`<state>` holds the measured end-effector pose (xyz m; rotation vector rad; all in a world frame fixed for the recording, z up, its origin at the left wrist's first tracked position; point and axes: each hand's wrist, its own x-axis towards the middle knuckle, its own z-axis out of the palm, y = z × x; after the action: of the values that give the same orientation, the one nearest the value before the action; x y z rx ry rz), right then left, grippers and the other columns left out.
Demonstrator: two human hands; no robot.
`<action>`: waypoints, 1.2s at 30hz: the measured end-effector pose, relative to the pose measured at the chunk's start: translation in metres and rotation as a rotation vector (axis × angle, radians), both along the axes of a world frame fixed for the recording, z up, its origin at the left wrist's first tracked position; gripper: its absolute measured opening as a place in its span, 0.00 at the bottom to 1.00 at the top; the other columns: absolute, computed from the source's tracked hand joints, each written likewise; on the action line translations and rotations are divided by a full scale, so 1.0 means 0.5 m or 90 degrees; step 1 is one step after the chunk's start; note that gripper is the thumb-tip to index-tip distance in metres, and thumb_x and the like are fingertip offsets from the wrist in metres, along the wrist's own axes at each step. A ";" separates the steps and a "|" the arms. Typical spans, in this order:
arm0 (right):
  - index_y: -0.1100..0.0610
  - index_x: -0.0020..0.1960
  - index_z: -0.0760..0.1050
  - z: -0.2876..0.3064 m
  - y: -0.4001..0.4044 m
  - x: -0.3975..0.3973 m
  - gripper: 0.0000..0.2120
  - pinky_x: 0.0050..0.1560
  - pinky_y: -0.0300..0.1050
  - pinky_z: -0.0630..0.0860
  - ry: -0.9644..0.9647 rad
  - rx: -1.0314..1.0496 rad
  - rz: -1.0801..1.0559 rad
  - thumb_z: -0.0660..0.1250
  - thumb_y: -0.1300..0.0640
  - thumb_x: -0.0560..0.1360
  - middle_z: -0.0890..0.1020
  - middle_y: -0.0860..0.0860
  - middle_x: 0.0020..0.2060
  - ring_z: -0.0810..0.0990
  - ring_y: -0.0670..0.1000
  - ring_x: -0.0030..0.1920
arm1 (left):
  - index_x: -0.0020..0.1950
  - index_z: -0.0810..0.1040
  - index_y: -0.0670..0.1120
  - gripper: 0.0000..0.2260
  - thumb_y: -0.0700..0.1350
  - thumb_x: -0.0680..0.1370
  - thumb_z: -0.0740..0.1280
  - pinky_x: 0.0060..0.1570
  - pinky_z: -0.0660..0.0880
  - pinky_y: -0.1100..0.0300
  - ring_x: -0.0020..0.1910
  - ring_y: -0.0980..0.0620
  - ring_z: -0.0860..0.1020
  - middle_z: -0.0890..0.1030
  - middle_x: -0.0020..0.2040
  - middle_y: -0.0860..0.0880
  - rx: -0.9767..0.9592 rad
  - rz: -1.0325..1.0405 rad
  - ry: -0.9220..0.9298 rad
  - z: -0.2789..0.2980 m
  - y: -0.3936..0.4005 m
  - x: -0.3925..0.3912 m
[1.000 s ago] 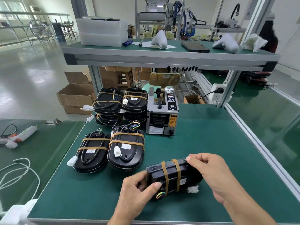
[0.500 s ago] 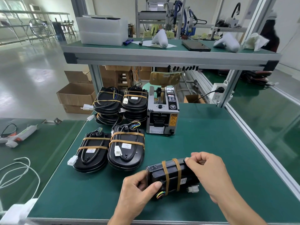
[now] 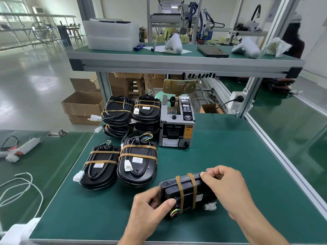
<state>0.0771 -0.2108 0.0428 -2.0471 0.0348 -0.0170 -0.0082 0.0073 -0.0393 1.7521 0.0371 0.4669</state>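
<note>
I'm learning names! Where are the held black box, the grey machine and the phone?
Black box (image 3: 187, 189), head view, top face between its bands.
Grey machine (image 3: 169, 142), head view, front panel.
Phone (image 3: 212, 51), head view, dark screen.

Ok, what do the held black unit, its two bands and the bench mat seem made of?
The black unit: likely moulded plastic, semi-gloss, soft highlights on rounded edges. The bands: probably rubber, tan and matte, stretched tight around it. The bench mat: seemingly rubber or vinyl, green, dull sheen.

Right of your right hand (image 3: 228, 190), the bench (image 3: 238, 147) lies open to its right edge and far right corner. Toward the far left corner, banded black units (image 3: 137, 161) and the tape dispenser (image 3: 177, 128) block you.
</note>
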 end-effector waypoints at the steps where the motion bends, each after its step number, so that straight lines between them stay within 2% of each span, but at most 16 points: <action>1: 0.41 0.39 0.82 -0.001 -0.001 0.002 0.05 0.49 0.45 0.79 0.004 0.006 -0.002 0.78 0.49 0.69 0.84 0.31 0.41 0.84 0.43 0.45 | 0.59 0.88 0.60 0.24 0.73 0.71 0.73 0.36 0.56 0.55 0.32 0.54 0.58 0.63 0.30 0.54 -0.003 0.000 0.001 0.000 0.000 0.000; 5: 0.46 0.38 0.83 -0.008 -0.005 0.007 0.06 0.51 0.47 0.80 0.039 0.043 -0.010 0.79 0.51 0.69 0.85 0.34 0.41 0.84 0.45 0.46 | 0.59 0.88 0.59 0.24 0.73 0.72 0.73 0.34 0.56 0.58 0.32 0.56 0.59 0.66 0.30 0.56 0.000 -0.007 -0.006 0.002 0.000 0.001; 8: 0.54 0.38 0.82 -0.011 -0.003 0.006 0.07 0.52 0.51 0.81 0.065 0.070 -0.027 0.78 0.53 0.70 0.86 0.41 0.40 0.84 0.50 0.46 | 0.59 0.88 0.59 0.23 0.72 0.72 0.73 0.32 0.58 0.63 0.31 0.58 0.60 0.67 0.29 0.58 -0.004 -0.011 -0.016 0.006 -0.002 0.000; 10: 0.53 0.42 0.81 -0.013 0.002 0.002 0.07 0.49 0.51 0.80 0.066 0.085 -0.028 0.78 0.52 0.71 0.85 0.44 0.41 0.83 0.51 0.47 | 0.58 0.88 0.60 0.22 0.71 0.72 0.74 0.33 0.57 0.62 0.32 0.58 0.59 0.66 0.28 0.58 0.002 -0.005 -0.016 0.007 -0.003 -0.001; 14: 0.50 0.47 0.78 -0.019 0.010 -0.004 0.11 0.46 0.48 0.77 0.061 0.098 -0.022 0.78 0.48 0.71 0.83 0.47 0.46 0.82 0.50 0.48 | 0.56 0.88 0.61 0.14 0.61 0.72 0.75 0.32 0.56 0.62 0.32 0.57 0.58 0.64 0.28 0.57 0.022 0.001 -0.009 0.010 -0.005 0.000; 18: 0.47 0.50 0.77 -0.033 0.011 -0.004 0.07 0.48 0.46 0.75 0.061 0.125 -0.016 0.74 0.50 0.75 0.82 0.46 0.49 0.81 0.48 0.51 | 0.53 0.88 0.60 0.10 0.58 0.73 0.75 0.32 0.60 0.69 0.29 0.61 0.61 0.66 0.26 0.60 0.010 -0.015 -0.015 0.017 -0.008 -0.002; 22: 0.46 0.54 0.78 -0.052 0.008 -0.006 0.04 0.54 0.43 0.73 0.042 0.160 -0.016 0.69 0.52 0.80 0.83 0.41 0.51 0.80 0.42 0.55 | 0.49 0.88 0.60 0.09 0.60 0.73 0.75 0.33 0.56 0.62 0.32 0.57 0.59 0.61 0.29 0.57 0.023 -0.013 -0.015 0.013 -0.006 -0.005; 26: 0.43 0.53 0.82 -0.064 -0.005 -0.001 0.09 0.53 0.40 0.73 0.040 0.214 -0.035 0.64 0.54 0.84 0.85 0.36 0.49 0.81 0.38 0.52 | 0.48 0.87 0.60 0.08 0.61 0.73 0.74 0.33 0.56 0.61 0.33 0.56 0.58 0.60 0.30 0.56 0.035 0.003 -0.009 0.010 -0.004 -0.003; 28: 0.42 0.54 0.83 -0.078 -0.014 -0.003 0.09 0.56 0.43 0.74 0.073 0.237 -0.018 0.63 0.46 0.84 0.86 0.38 0.51 0.82 0.40 0.55 | 0.48 0.87 0.61 0.08 0.61 0.73 0.74 0.33 0.55 0.60 0.33 0.55 0.58 0.59 0.30 0.55 0.036 0.006 -0.008 0.007 -0.003 -0.002; 30: 0.50 0.58 0.83 -0.095 -0.018 -0.012 0.22 0.63 0.53 0.75 0.148 0.300 0.046 0.61 0.35 0.82 0.87 0.47 0.55 0.84 0.49 0.60 | 0.50 0.88 0.60 0.09 0.61 0.73 0.74 0.34 0.56 0.59 0.33 0.55 0.58 0.59 0.30 0.55 0.032 0.005 -0.011 0.007 -0.003 -0.002; 32: 0.55 0.59 0.82 -0.108 -0.023 -0.017 0.30 0.67 0.61 0.75 0.164 0.346 0.083 0.64 0.29 0.77 0.86 0.55 0.57 0.84 0.57 0.61 | 0.48 0.87 0.61 0.07 0.61 0.74 0.74 0.34 0.56 0.60 0.33 0.55 0.58 0.59 0.30 0.56 0.040 0.001 -0.013 0.008 -0.002 -0.002; 34: 0.54 0.56 0.82 -0.104 -0.022 -0.017 0.30 0.65 0.60 0.76 0.130 0.337 0.080 0.68 0.28 0.72 0.87 0.55 0.55 0.84 0.57 0.59 | 0.46 0.87 0.61 0.07 0.61 0.74 0.74 0.33 0.56 0.59 0.33 0.56 0.58 0.59 0.30 0.56 0.057 -0.001 -0.009 0.006 0.000 -0.003; 36: 0.50 0.53 0.82 -0.085 -0.023 -0.011 0.28 0.59 0.51 0.78 0.080 0.286 0.057 0.68 0.27 0.69 0.87 0.50 0.50 0.85 0.52 0.54 | 0.43 0.85 0.60 0.08 0.63 0.73 0.74 0.33 0.56 0.58 0.32 0.56 0.59 0.59 0.29 0.55 0.076 -0.009 -0.003 0.002 0.002 -0.004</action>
<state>0.0716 -0.2221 0.0002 -1.5959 0.0225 0.1618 -0.0104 0.0082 -0.0384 1.8675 -0.0068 0.4716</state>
